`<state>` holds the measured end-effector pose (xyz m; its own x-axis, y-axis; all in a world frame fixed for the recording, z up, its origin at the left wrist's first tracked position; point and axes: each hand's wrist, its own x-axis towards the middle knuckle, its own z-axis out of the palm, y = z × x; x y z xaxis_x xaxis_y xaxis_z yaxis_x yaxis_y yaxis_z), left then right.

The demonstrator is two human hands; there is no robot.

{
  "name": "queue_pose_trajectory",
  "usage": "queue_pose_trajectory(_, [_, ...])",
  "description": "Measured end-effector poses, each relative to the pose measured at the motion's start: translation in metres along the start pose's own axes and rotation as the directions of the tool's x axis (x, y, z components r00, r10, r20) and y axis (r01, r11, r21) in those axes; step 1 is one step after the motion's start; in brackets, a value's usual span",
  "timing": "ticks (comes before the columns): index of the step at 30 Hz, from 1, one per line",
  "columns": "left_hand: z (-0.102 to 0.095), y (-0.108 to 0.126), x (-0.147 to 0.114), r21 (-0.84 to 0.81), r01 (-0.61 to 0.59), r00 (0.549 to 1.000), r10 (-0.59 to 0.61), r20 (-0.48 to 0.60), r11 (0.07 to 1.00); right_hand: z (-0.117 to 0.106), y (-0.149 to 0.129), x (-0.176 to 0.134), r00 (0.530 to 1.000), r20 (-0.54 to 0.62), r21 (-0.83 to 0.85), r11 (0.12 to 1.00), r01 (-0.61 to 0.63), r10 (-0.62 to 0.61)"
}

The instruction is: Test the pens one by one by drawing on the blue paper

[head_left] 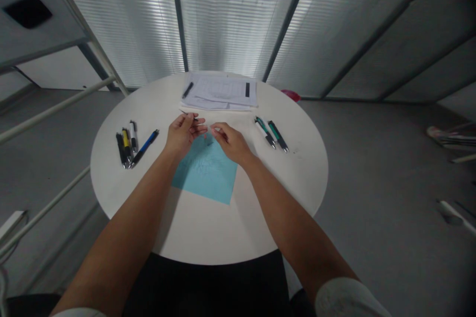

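My left hand (182,132) is over the top of a light blue sheet (204,171), palm partly turned up. Between its thumb and fingers is a thin dark pen refill (183,112), its tip poking out to the upper left. Close beside it, my right hand (231,141) has thumb and index finger pinched together. Whatever is in that pinch is too small to make out. Under the fingertips, a few tiny pieces (208,141) appear on the blue sheet, too blurred to name.
Several pens, including a blue pen (145,148) and a yellow pen (126,142), lie left on the round white table (211,242). Green pens (278,136) lie right. A paper stack (223,90) with a black pen (188,90) sits at the back. A metal rail (59,104) stands left.
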<state>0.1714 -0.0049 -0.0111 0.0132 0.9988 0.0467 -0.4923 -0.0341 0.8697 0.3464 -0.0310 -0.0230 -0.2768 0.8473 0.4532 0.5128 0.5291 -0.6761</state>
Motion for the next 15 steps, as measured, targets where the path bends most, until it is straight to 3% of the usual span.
queue_pose_trajectory(7, [0.0023,0.0013,-0.0035,0.109,-0.010,1.000,0.007,0.024,0.994,0.0021,0.0012,0.0014,0.999,-0.028,0.010,0.999,0.047,-0.047])
queue_pose_trajectory(15, [0.0013,-0.0050,-0.0040,0.311,-0.100,0.994,0.081,0.072,0.945,0.0023,0.0034,0.0011,0.997,-0.065,-0.110,0.993,0.041,-0.048])
